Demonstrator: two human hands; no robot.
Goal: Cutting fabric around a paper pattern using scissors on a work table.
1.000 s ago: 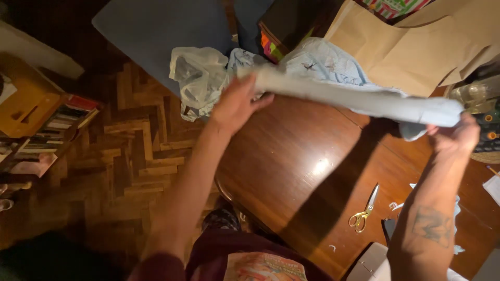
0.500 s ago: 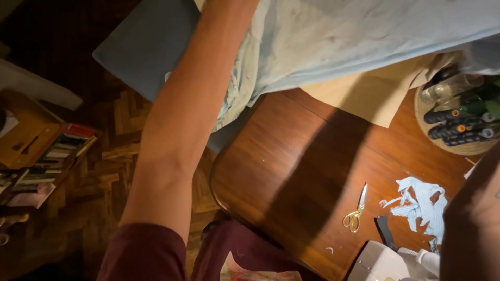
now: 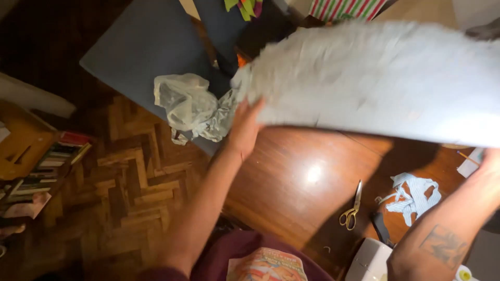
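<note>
Half a second ago the left forearm crossed close to the camera and hid much of the table; now it has dropped back, and the pale blue sheet of paper [image 3: 385, 83] is spread wide and held up above the wooden table [image 3: 291, 182], blurred by motion. The left hand [image 3: 244, 127] grips the sheet's near left edge, fingers closed on it. The right hand [image 3: 489, 158] sits under the sheet's right edge; whether its fingers are clamped cannot be told. The sheet covers the far side of the table. Below it lie scissors [image 3: 352, 207] and, well apart to the right, a scrap of cut blue paper [image 3: 414, 193]. A crumpled clear plastic bag [image 3: 190, 106] rests just left of the left hand
</note>
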